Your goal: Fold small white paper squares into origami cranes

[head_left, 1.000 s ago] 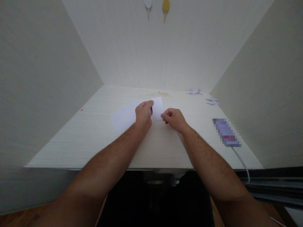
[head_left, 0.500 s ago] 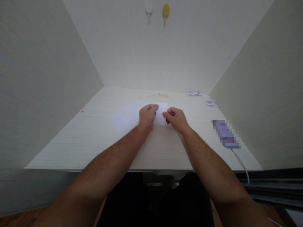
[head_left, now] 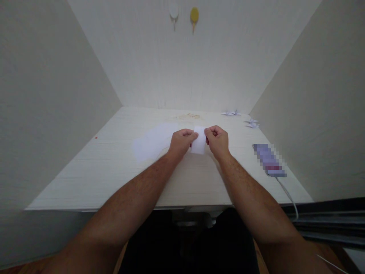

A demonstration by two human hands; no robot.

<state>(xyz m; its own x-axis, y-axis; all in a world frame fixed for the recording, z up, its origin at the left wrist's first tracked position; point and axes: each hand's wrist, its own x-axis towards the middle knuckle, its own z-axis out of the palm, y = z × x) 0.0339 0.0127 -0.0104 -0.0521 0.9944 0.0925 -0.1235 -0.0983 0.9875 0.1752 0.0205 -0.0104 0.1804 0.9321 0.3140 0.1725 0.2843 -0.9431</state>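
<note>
Between my two hands is a small white piece of paper [head_left: 199, 142], held up over the middle of the table. My left hand [head_left: 182, 142] pinches its left edge, thumb on the near face. On the opposite side, my right hand [head_left: 219, 140] grips the upper right edge between thumb and curled fingers. Whether the paper is folded in layers I cannot tell. Just left of my left hand, several white paper sheets [head_left: 154, 140] lie spread on the table, partly overlapping.
Small folded paper cranes sit at the back right, a pair [head_left: 231, 113] by the wall and more [head_left: 252, 123] nearer. A blurred phone [head_left: 268, 160] with a white cable [head_left: 288, 194] lies on the right of the white table [head_left: 194, 182]. Walls enclose three sides.
My right hand has moved from the paper's lower right edge up to its upper right part. My left hand has shifted slightly right and lower, and the paper is tilted a little differently.
</note>
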